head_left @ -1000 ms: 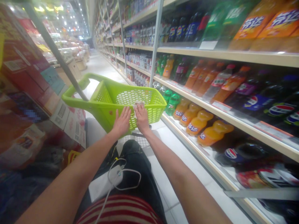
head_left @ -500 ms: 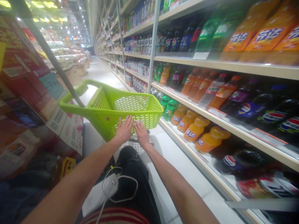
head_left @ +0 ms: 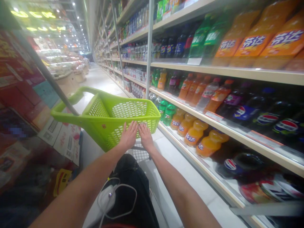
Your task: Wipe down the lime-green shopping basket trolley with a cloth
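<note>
A lime-green shopping cart [head_left: 123, 109] with perforated basket walls stands in front of me, its handle toward the left. My left hand [head_left: 129, 136] is stretched out, back up, with its fingertips at the near side wall below the rim. Close beside it, my right hand [head_left: 145, 138] points the same way, fingers extended toward that wall. Neither hand holds anything that I can see. Whether the fingertips press on the basket or stop just short of it, I cannot tell. Inside the basket no goods show.
Shelves [head_left: 223, 66] of soda bottles line the right, with orange bottles [head_left: 191, 133] on the bottom row. A metal pole [head_left: 47, 72] and stacked cartons [head_left: 61, 136] stand on the left. A white device with a cable [head_left: 108, 196] hangs over my dark trousers. The aisle floor [head_left: 98, 76] runs ahead.
The view has shifted slightly, so cart and shelves appear further left. My hands have come a little closer together and sit slightly further right along the basket wall.
</note>
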A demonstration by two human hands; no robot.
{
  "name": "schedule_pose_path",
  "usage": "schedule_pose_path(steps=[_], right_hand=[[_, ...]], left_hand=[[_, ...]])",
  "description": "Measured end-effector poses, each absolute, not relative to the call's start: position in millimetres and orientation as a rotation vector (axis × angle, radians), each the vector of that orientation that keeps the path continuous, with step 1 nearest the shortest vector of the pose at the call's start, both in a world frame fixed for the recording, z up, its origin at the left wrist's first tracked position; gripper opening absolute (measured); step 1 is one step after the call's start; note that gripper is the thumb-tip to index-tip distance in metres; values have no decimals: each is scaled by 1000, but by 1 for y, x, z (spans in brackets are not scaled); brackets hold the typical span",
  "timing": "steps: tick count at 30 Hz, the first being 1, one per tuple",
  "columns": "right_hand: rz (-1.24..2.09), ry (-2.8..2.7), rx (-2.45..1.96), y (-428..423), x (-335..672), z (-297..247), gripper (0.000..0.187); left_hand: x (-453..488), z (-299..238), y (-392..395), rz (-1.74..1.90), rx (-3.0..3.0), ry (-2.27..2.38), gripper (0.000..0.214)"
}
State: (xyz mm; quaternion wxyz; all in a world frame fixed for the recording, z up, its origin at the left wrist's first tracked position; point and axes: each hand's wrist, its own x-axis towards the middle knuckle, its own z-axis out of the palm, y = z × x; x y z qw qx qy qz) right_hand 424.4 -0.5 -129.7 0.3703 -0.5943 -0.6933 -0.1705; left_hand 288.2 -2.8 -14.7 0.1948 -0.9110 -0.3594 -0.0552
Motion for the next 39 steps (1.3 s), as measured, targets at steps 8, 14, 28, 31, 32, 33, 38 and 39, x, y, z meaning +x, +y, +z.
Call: schedule_pose_path(steps=[8,14,28,31,32,33,38,39], right_hand=[[-471,-1698,-1483,-15,457,-128,50],[-524,-1615,-1527,-2,486,-97,50],[-328,-1701,-1638,-20,497,-142,51],[-442,-1628,-1516,-17,489,-115,53],[-469,-1610,-1484,-14,485,-106,53],[-486,-1600,-1463,-11,481,-97,53],[-488,-1652,-1448,4,459,-92,51],[-478,-1662,-1451,6,456,-98,51]], left_hand=[[298,-25,-4,-106,-2567,-966,59],[324,-16,-2,-173,-2580,-921,60],[330,-27,-4,-109,-2619,-859,58],[327,-24,-2,-141,-2593,-879,58],[326,-21,0,-153,-2582,-896,58],[325,-19,1,-163,-2571,-917,59],[318,-5,4,-136,-2535,-983,60],[317,-3,3,-126,-2531,-981,60]])
